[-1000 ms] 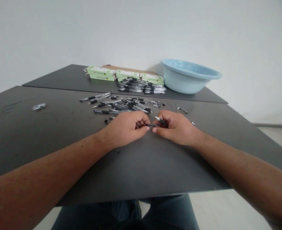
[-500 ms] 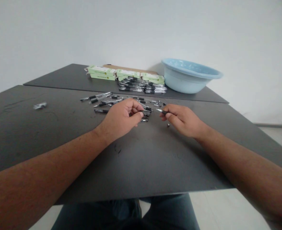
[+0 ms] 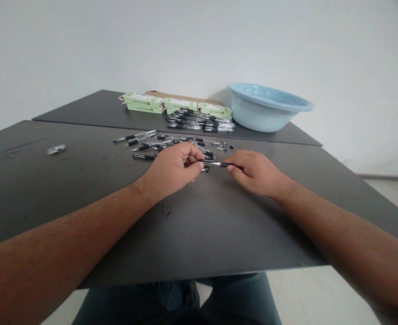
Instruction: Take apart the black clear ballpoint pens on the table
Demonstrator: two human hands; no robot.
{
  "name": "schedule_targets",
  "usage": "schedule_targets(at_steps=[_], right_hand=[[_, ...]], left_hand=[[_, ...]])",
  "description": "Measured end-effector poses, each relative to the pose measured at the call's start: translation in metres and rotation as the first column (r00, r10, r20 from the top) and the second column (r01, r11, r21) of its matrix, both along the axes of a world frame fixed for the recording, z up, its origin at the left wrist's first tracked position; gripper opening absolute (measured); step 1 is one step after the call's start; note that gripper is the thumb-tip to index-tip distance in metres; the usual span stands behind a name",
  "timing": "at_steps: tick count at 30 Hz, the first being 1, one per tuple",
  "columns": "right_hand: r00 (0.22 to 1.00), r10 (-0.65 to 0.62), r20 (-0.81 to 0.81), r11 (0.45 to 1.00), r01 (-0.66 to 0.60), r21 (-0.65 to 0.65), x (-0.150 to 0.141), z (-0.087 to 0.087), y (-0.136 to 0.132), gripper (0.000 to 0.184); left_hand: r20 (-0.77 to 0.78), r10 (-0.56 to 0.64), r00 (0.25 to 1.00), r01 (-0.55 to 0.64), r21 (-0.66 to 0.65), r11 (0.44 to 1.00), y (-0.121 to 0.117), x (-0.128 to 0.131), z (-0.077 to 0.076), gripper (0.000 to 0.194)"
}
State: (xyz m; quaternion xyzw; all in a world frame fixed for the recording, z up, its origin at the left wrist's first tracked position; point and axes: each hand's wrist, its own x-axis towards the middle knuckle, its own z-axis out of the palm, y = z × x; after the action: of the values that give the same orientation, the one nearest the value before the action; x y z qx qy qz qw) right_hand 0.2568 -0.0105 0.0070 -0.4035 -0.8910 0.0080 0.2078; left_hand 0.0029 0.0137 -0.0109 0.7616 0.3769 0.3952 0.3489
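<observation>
Your right hand [image 3: 258, 174] grips a pen [image 3: 223, 164] over the table [image 3: 219, 230], its long axis sideways, silver tip leftward; your left hand [image 3: 175, 169] pinches a slim dark part [image 3: 208, 160] roughly in line, contact unclear; loose pens [image 3: 145, 156] lie just beyond your left fingers.

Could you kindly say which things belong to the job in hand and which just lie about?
Apparently in use:
- silver-tipped black pen, right hand
- slim dark pen part, left hand
- clear plastic pens with black grips
- green cardboard boxes, perhaps

Apparently just lying about:
- round light-blue plastic basin
- small clear plastic piece
</observation>
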Motion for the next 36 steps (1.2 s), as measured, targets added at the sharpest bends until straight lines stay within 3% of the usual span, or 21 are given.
schedule_targets(at_steps=[12,36], right_hand=[[1.0,0.005,0.016,1.0,-0.005,-0.028,-0.0027,0.0007,-0.0011,0.024],[0.999,0.002,0.036,1.0,-0.002,-0.011,-0.0031,-0.0017,-0.0022,0.024]], left_hand=[[-0.061,-0.025,0.998,0.026,0.022,0.999,-0.0009,0.0014,-0.0034,0.018],[-0.038,-0.1,0.994,0.095,-0.117,0.989,-0.0004,0.0001,-0.0031,0.022]])
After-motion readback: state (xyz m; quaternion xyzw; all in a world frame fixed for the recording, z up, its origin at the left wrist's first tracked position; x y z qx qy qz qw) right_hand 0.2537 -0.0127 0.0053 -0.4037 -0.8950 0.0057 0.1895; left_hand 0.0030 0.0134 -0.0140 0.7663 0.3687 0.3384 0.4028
